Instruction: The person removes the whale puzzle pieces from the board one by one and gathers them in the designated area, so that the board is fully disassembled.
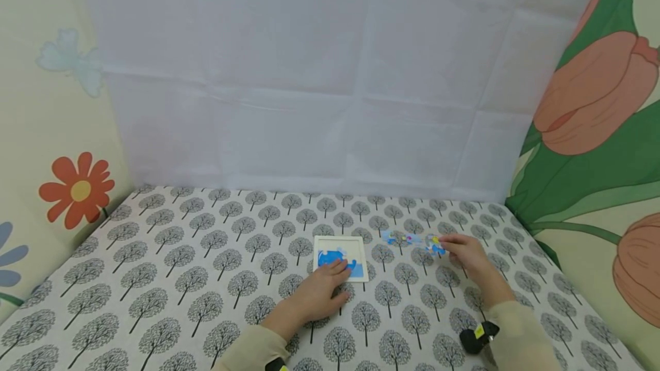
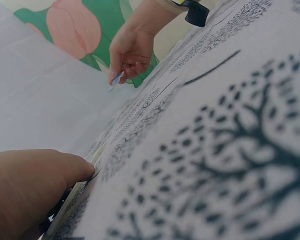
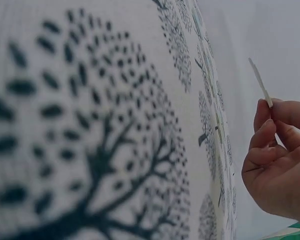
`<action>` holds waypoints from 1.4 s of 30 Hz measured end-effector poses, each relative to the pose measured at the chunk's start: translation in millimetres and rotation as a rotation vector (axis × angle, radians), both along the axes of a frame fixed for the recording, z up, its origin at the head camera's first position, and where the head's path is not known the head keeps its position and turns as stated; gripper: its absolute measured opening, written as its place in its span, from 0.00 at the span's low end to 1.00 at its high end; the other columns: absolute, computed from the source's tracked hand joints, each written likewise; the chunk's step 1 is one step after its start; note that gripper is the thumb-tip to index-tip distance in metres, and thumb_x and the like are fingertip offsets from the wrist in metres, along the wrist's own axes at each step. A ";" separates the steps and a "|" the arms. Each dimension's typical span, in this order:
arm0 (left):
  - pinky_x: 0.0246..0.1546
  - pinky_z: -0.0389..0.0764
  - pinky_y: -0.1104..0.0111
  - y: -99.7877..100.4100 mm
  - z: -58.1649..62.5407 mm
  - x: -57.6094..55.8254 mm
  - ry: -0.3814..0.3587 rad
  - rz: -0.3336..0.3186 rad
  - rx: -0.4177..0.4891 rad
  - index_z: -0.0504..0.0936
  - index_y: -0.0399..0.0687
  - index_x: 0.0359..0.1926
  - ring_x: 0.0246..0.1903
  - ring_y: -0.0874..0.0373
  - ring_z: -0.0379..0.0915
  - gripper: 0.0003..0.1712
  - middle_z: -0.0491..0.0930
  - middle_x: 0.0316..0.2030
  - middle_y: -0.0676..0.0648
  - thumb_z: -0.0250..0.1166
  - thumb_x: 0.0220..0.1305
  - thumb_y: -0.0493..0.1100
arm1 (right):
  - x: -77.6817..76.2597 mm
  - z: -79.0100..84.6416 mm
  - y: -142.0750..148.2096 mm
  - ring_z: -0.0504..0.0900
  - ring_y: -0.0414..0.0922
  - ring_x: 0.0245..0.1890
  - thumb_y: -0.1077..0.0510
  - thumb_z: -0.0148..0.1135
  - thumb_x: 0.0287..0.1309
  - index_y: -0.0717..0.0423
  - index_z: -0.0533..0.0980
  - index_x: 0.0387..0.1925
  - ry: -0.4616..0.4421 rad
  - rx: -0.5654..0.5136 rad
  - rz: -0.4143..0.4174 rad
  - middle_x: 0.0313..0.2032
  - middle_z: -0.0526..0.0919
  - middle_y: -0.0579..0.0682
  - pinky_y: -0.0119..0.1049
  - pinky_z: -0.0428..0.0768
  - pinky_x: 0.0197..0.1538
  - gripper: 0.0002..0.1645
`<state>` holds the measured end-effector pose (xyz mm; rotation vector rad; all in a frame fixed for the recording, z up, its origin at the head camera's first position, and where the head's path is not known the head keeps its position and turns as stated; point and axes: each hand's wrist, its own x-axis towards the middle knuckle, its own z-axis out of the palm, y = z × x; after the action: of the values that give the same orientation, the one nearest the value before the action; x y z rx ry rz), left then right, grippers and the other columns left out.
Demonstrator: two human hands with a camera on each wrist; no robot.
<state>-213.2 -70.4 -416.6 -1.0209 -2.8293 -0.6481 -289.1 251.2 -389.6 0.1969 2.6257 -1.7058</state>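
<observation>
A small white-framed jigsaw tray (image 1: 340,240) lies mid-table, with blue puzzle pieces (image 1: 356,271) set in its lower part and bare white board above. My left hand (image 1: 321,293) rests over the tray's lower left, its fingers laid on the blue pieces. To the right, my right hand (image 1: 468,253) pinches a thin puzzle piece (image 1: 435,244) between thumb and fingers, raised off the cloth. In the right wrist view that piece (image 3: 260,82) is seen edge-on. More colourful loose pieces (image 1: 399,238) lie between the tray and the right hand.
A white cloth printed with grey trees (image 1: 206,279) covers the table. Behind it hangs a creased white sheet (image 1: 309,85). Flower-patterned walls (image 1: 588,102) stand at both sides.
</observation>
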 end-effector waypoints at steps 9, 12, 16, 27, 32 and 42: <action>0.57 0.53 0.56 0.0 -1.7 -1.1 -0.004 0.007 -0.006 0.64 0.35 0.57 0.59 0.48 0.50 0.27 0.59 0.59 0.40 0.52 0.60 0.46 | -3.0 -8.5 11.8 0.67 0.40 0.22 0.63 0.55 0.52 0.67 0.73 0.42 -0.047 -0.050 -0.038 0.25 0.74 0.45 0.30 0.69 0.25 0.15; 0.57 0.53 0.57 0.0 -1.3 -1.0 -0.008 0.006 -0.006 0.64 0.35 0.57 0.59 0.48 0.50 0.27 0.59 0.59 0.40 0.52 0.60 0.46 | -4.3 -10.6 13.4 0.69 0.42 0.26 0.63 0.55 0.52 0.65 0.74 0.42 -0.077 -0.044 -0.071 0.28 0.75 0.47 0.31 0.69 0.26 0.14; 0.57 0.53 0.56 0.1 -1.3 -0.6 -0.009 0.002 -0.004 0.64 0.35 0.58 0.59 0.47 0.49 0.28 0.58 0.59 0.39 0.52 0.60 0.46 | -5.0 -11.7 14.5 0.69 0.43 0.27 0.62 0.55 0.52 0.64 0.73 0.42 -0.116 -0.031 -0.098 0.28 0.74 0.47 0.30 0.68 0.26 0.14; 0.57 0.53 0.56 0.2 -0.4 0.1 -0.003 0.005 0.003 0.64 0.35 0.57 0.59 0.47 0.50 0.28 0.59 0.59 0.39 0.53 0.60 0.46 | -7.4 -18.3 18.9 0.70 0.42 0.25 0.64 0.54 0.52 0.67 0.73 0.42 -0.099 0.006 -0.059 0.26 0.75 0.48 0.32 0.70 0.27 0.15; 0.58 0.52 0.57 0.5 0.0 -0.1 -0.013 0.009 -0.009 0.64 0.35 0.58 0.59 0.48 0.49 0.28 0.58 0.59 0.39 0.52 0.60 0.46 | -6.4 -21.2 20.0 0.70 0.42 0.25 0.64 0.54 0.53 0.68 0.73 0.42 -0.088 0.032 -0.052 0.26 0.75 0.48 0.33 0.69 0.26 0.15; 0.57 0.52 0.57 0.5 -2.0 -0.4 -0.001 0.008 -0.003 0.64 0.35 0.58 0.59 0.47 0.49 0.28 0.58 0.59 0.39 0.52 0.60 0.46 | -6.4 -22.0 18.0 0.68 0.41 0.22 0.65 0.53 0.53 0.69 0.73 0.42 -0.065 0.066 -0.045 0.23 0.74 0.48 0.31 0.68 0.23 0.14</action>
<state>-213.6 -69.9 -418.6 -1.0098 -2.8344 -0.6435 -295.4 269.2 -411.6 0.3089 2.6522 -1.5975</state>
